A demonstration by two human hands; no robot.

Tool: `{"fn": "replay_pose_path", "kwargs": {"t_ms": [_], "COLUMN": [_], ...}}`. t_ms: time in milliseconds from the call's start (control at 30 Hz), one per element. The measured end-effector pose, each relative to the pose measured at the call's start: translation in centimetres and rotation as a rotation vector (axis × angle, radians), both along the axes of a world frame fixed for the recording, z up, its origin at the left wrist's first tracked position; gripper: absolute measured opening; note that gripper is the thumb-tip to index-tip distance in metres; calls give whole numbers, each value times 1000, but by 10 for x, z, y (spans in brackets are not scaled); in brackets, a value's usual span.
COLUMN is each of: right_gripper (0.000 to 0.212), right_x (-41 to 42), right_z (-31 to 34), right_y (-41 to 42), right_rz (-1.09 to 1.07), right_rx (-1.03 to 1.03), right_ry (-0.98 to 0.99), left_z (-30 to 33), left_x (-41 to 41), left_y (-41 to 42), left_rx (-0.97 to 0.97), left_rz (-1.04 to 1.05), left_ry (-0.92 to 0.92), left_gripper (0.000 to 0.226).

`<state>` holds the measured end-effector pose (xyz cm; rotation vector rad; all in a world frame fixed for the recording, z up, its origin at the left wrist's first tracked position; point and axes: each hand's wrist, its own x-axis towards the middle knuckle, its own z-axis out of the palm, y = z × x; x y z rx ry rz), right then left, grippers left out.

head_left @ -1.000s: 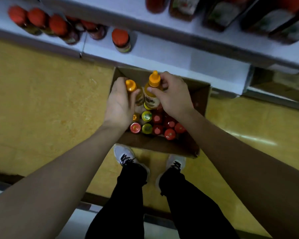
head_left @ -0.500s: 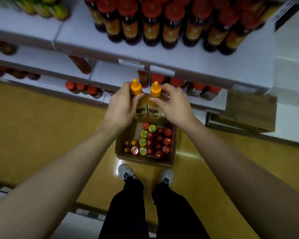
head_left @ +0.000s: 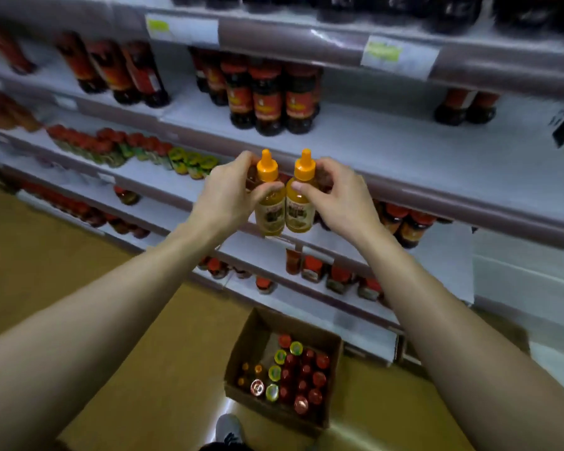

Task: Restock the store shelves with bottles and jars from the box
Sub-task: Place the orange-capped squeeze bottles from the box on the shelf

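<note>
I hold two yellow squeeze bottles with orange nozzle caps upright, side by side and touching. My left hand (head_left: pixel 227 196) grips the left bottle (head_left: pixel 269 208); my right hand (head_left: pixel 339 196) grips the right bottle (head_left: pixel 301 206). Both are raised in front of the edge of a white shelf (head_left: pixel 404 151). Far below on the floor stands the open cardboard box (head_left: pixel 251 333), which holds several bottles and jars with red, green and orange lids.
White store shelves rise in tiers ahead. Dark bottles with red caps (head_left: pixel 267 96) stand on the shelf above my hands, with bare shelf to their right. Red and green lidded jars (head_left: pixel 134 148) line a lower shelf at left. The floor is yellow. My shoe (head_left: pixel 228 429) is by the box.
Both hands lifted the two orange-capped bottles out of the box and up to shelf height. The view tilted up from the floor to the shelves.
</note>
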<state>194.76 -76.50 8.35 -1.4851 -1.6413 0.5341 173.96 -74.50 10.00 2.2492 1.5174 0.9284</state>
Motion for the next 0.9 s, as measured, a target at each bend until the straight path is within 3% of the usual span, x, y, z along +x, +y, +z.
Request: {"fn": "replay_pose_path", "kwargs": {"t_ms": [233, 500, 900], "right_gripper": [23, 10, 9], "right_x": [-32, -90, -247], "right_z": [83, 150, 225], "right_y": [20, 47, 89], "right_rz": [145, 199, 144], "right_rx": [112, 192, 267], "right_ry": [-7, -24, 35], "left_z": [78, 141, 215], "left_x": [-34, -96, -266], "left_y": [6, 26, 100], "left_rx": [114, 140, 173], "left_rz": [87, 40, -145], "left_ry": [-13, -75, -175], "left_gripper": [34, 22, 27]}}
